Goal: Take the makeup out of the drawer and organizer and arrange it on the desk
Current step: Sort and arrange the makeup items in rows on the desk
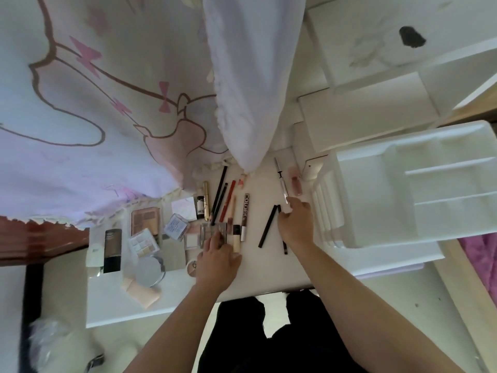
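The white organizer [443, 168] stands on the right of the desk [269, 275]. Its dividers run left to right, and all I see in its compartments is white floor and wall.

The makeup lies out on the desk. On the left are a black foundation tube [112, 250], two open palettes [145, 220], a round silver compact [147, 270] and pink sponges [142, 292]. In the middle is a row of long pieces whose long axes run near to far: a gold mascara [206, 200], a black pencil [219, 192], a red pencil [228, 200] and a brown lettered tube [245, 216]. The pencils lean with their far ends to the right. A slim black stick [267, 227] leans the same way between my hands. Farther off lie a clear thin applicator [281, 181] and, just beside it on the right, a pink gloss [295, 184].

My left hand [217, 259] reaches forward palm down, with fingers stretched and resting on a small clear case [215, 230] at the near end of the row.

My right hand [295, 227] is just left of the organizer, its fingers curled round a thin black liner [284, 247]. The liner runs near to far, one end showing beyond my fingers and the other by my wrist. I cannot tell whether it is off the desk.
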Available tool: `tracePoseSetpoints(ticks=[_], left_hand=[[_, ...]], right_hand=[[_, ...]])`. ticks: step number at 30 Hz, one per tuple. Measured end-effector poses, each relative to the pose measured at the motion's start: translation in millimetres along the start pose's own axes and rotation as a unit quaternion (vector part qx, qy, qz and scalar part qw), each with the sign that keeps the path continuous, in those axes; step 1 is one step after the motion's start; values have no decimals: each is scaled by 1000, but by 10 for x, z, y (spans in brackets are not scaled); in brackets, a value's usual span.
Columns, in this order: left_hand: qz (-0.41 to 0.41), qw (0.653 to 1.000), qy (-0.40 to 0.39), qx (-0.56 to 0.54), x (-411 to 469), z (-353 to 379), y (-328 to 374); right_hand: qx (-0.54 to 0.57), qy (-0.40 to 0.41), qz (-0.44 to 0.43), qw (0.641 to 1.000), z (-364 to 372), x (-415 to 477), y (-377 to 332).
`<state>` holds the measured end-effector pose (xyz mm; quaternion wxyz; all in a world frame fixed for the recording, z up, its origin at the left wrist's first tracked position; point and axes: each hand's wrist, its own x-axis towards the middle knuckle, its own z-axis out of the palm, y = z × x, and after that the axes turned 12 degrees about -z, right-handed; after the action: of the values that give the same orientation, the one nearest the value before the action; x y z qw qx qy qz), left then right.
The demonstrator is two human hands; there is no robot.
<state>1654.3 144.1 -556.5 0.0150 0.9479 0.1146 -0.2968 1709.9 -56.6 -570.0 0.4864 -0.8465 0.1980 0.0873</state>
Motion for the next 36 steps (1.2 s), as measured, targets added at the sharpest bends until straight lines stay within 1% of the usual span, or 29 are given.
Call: tracePoseSetpoints(ticks=[4, 6, 8, 9, 11, 13, 15, 17, 20, 22, 25, 27, 30, 32, 33, 35, 36], left_hand=[[-33, 999, 40, 15, 85, 19, 115], [-30, 998, 59, 5, 178, 45, 92], [-17, 998, 60, -18, 246, 7, 36], [-15, 998, 47, -39, 270, -38, 1], [3, 993, 20, -118, 269, -201, -92], [39, 973, 17, -227, 159, -460, -198], [78, 946, 15, -316, -28, -769, -295], [116, 912, -19, -393, -227, -1015, -409], [163, 874, -50, -454, -387, -1227, -578], [152, 848, -67, -503, -412, -1295, -652], [132, 808, -75, -570, -476, -1375, -656], [138, 781, -61, -606, -556, -1440, -609], [148, 756, -46, -636, -671, -1527, -539], [155, 758, -25, -633, -716, -1577, -485], [161, 766, -6, -623, -714, -1579, -457], [180, 780, 57, -597, -701, -1588, -397], [194, 791, 105, -570, -669, -1573, -380]], right_hand=[[-7, -53, -14, 998, 63, -249, 40], [-8, -60, -13, 998, 98, -372, 25], [26, -41, 7, 999, 129, -511, -20], [46, -27, 25, 998, 155, -577, -60], [104, 12, 68, 992, 212, -708, -185], [201, 40, 97, 974, 268, -844, -413], [269, 23, 102, 958, 286, -947, -713], [267, -5, 78, 960, 283, -1016, -974], [262, -26, 26, 964, 261, -1075, -1258], [261, -20, -1, 965, 257, -1118, -1401], [265, 23, -70, 961, 264, -1201, -1571], [240, 38, -125, 962, 252, -1250, -1610], [242, 29, -159, 957, 198, -1317, -1614], [246, 22, -174, 953, 145, -1371, -1640], [249, 19, -180, 951, 113, -1399, -1659], [267, 4, -178, 947, 55, -1438, -1684], [277, -9, -170, 946, 30, -1450, -1693]])
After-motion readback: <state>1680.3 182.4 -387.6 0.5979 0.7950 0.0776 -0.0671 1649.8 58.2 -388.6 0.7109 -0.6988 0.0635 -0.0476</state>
